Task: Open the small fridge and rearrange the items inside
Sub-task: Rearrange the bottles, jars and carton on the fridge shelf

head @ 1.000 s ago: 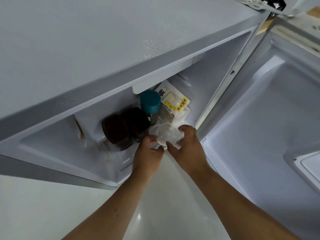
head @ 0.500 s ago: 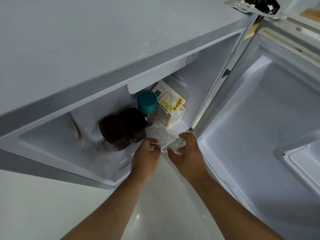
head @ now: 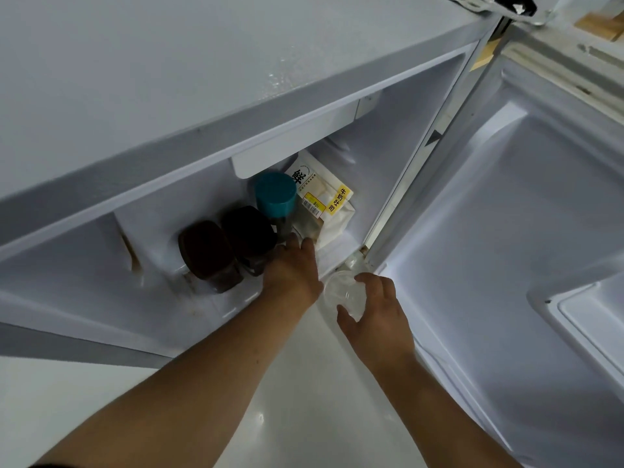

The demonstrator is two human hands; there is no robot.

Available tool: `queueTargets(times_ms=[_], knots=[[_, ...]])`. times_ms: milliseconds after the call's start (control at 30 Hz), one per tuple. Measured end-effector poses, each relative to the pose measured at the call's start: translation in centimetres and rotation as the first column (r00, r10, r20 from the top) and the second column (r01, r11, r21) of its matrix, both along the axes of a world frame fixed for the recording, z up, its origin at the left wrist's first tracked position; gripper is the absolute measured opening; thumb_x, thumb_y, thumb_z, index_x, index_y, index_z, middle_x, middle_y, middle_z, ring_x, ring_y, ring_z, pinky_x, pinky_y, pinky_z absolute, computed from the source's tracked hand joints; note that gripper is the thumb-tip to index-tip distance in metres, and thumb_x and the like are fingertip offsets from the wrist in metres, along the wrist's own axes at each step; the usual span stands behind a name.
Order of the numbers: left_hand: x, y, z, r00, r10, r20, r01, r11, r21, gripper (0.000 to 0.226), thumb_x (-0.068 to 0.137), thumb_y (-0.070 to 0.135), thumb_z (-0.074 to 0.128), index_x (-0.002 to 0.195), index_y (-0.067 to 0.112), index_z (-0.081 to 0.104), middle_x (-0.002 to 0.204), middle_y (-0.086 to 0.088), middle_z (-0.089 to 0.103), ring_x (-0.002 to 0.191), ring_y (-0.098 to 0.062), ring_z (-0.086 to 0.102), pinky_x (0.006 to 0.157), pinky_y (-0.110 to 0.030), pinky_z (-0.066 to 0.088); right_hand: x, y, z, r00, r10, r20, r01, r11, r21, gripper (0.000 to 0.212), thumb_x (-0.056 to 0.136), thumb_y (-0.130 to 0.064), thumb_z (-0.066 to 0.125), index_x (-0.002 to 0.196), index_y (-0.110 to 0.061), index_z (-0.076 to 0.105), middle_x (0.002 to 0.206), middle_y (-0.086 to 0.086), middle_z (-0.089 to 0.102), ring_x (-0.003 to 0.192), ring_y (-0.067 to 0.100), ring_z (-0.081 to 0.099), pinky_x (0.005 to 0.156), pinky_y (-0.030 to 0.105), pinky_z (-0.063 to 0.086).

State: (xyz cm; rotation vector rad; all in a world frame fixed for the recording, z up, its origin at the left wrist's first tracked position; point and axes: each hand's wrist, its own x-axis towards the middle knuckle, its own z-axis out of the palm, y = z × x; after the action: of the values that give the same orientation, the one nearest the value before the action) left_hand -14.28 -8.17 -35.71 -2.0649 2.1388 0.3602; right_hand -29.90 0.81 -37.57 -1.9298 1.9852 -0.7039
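Pale glossy floor [head: 304,400] fills the lower centre, seen from above, with the small fridge [head: 169,79] standing on it and its grey top taking up the upper left. Its door [head: 506,231] is swung fully open to the right, the moulded inner liner bare. Inside the compartment, along the back, stand two dark brown jars [head: 206,255] side by side and touching, then a bottle with a teal cap [head: 275,194] just beside them, then a white bread bag [head: 324,201] with a yellow label leaning toward the right wall. The left hand [head: 293,268] reaches in over the front edge of the compartment floor, its fingers hidden in front of the teal-capped bottle and the nearer jar; whether they grip anything cannot be told. The right hand [head: 374,309] is outside the compartment, at the front right corner by the door hinge, its fingers and thumb curled around a clear plastic cup [head: 344,292] held on its side, mouth facing the camera.
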Motion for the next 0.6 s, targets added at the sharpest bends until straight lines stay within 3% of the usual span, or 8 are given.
queueTargets(times_ms=[267, 400, 500, 600], knots=[[-0.7, -3.1, -0.6, 0.999, -0.043, -0.007, 0.043, 0.993, 0.108, 0.081, 0.083, 0.064, 0.071, 0.139, 0.012, 0.042, 0.144, -0.017, 0.053, 0.129, -0.036, 0.055, 0.097, -0.044, 0.052, -0.8, 1.1, 0.4, 0.999, 0.018, -0.037, -0.017, 0.999, 0.037, 0.061, 0.077, -0.037, 0.083, 0.127, -0.027, 0.048, 0.12, -0.006, 0.052, 0.072, 0.013, 0.059, 0.059, 0.019, 0.043], [-0.6, -3.9, -0.6, 1.0, -0.007, 0.002, 0.006, 0.986, 0.169, 0.06, 0.096, 0.041, 0.065, 0.142, 0.01, 0.041, 0.149, -0.015, 0.051, 0.135, -0.035, 0.051, 0.104, -0.043, 0.048, -0.9, 1.3, 0.8, 0.999, 0.036, -0.029, -0.034, 0.998, 0.061, 0.061, 0.078, -0.038, 0.081, 0.127, -0.028, 0.048, 0.121, -0.009, 0.05, 0.067, 0.007, 0.049, 0.056, 0.008, 0.031], [-0.7, -4.3, -1.1, 1.0, -0.002, 0.018, -0.001, 0.982, 0.19, 0.047, 0.102, 0.026, 0.056, 0.144, 0.009, 0.043, 0.15, -0.015, 0.052, 0.139, -0.034, 0.049, 0.11, -0.042, 0.046, -1.0, 1.5, 1.0, 0.998, 0.058, -0.032, -0.055, 0.995, 0.088, 0.059, 0.08, -0.041, 0.078, 0.129, -0.03, 0.046, 0.123, -0.011, 0.048, 0.066, 0.005, 0.048, 0.055, 0.008, 0.029], [-0.6, -4.4, -1.9, 0.998, -0.012, 0.054, 0.004, 0.99, 0.139, 0.043, 0.109, 0.031, 0.036, 0.136, 0.004, 0.055, 0.14, -0.019, 0.06, 0.13, -0.036, 0.055, 0.106, -0.041, 0.045, -0.9, 1.6, 1.1, 0.997, 0.065, -0.043, -0.059, 0.991, 0.117, 0.058, 0.081, -0.044, 0.076, 0.129, -0.033, 0.045, 0.125, -0.013, 0.047, 0.069, 0.008, 0.058, 0.053, 0.008, 0.031]])
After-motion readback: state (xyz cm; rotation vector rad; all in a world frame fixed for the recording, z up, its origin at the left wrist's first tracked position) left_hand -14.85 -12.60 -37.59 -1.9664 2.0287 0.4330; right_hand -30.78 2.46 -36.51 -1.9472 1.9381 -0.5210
